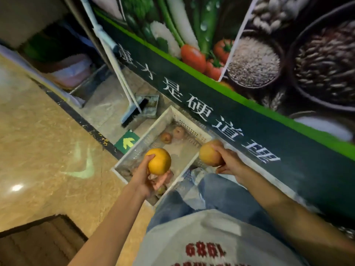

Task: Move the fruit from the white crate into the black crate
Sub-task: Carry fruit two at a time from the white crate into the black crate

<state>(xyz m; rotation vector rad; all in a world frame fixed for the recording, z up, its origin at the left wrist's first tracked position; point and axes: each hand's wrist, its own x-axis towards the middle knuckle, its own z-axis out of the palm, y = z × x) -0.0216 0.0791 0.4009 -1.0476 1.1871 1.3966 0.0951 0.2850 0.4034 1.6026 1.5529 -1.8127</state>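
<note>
head view: i'm gripping a yellow fruit in my left hand over the white crate, and an orange fruit in my right hand by its rim; i'm not seeing the black crate, so i cannot tell which hand is nearer.

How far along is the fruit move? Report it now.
Done: cannot tell, the black crate is out of view. In hand: left hand grips a yellow fruit, right hand an orange fruit. Left: at least two reddish fruits in the white crate.
</note>
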